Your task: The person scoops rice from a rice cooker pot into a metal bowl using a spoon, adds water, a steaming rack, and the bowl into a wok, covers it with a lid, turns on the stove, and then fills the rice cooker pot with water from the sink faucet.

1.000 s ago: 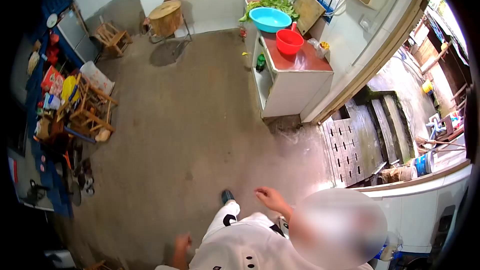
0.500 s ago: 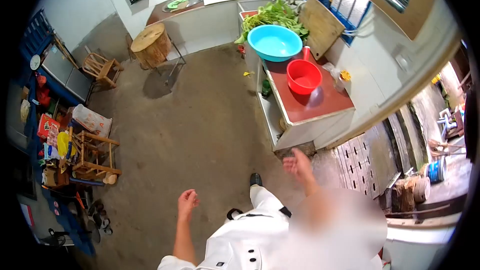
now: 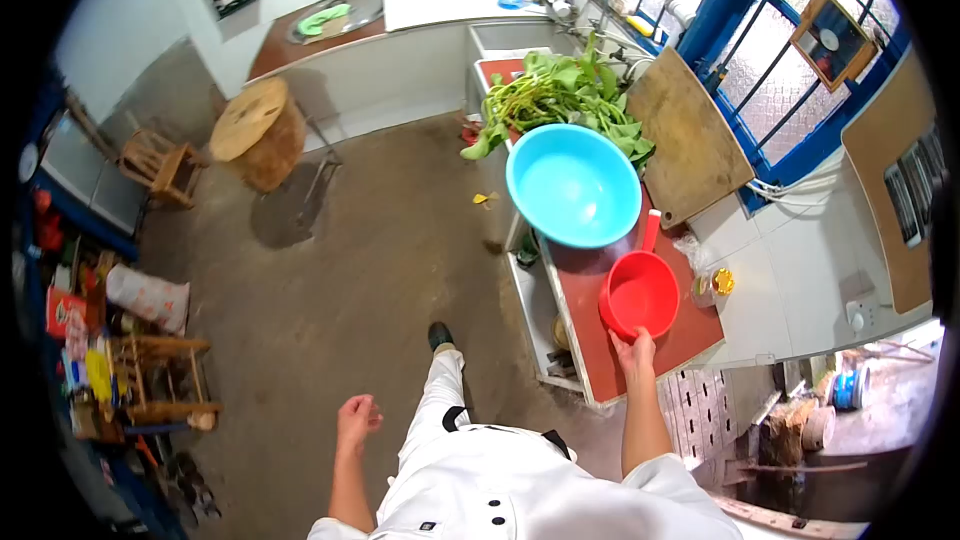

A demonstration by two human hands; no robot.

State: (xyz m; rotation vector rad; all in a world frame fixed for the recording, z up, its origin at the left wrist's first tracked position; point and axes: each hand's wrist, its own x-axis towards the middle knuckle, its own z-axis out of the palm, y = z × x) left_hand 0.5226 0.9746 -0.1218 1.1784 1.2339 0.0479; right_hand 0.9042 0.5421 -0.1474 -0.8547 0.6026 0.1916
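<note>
A red long-handled scoop [image 3: 640, 292] sits on the red countertop [image 3: 600, 370], and my right hand [image 3: 634, 348] grips its near rim. Just behind it stands a wide blue basin [image 3: 573, 185], its inside showing nothing. Leafy greens [image 3: 560, 90] lie in a heap past the basin. My left hand [image 3: 358, 417] hangs over the floor at my left side, fingers curled, with nothing visible in it. A wooden cutting board [image 3: 690, 135] leans against the wall to the right of the basin.
A jar with a yellow lid [image 3: 715, 285] stands by the wall. Across the room are a wood chopping block [image 3: 260, 133] and a small chair [image 3: 160, 165]. At left are a wooden stool [image 3: 165, 375] and a white sack [image 3: 148, 297]. A doorway with steps opens at lower right.
The counter has come closer. My right hand has moved forward from open air onto the scoop's rim. My left hand remains low at my side.
</note>
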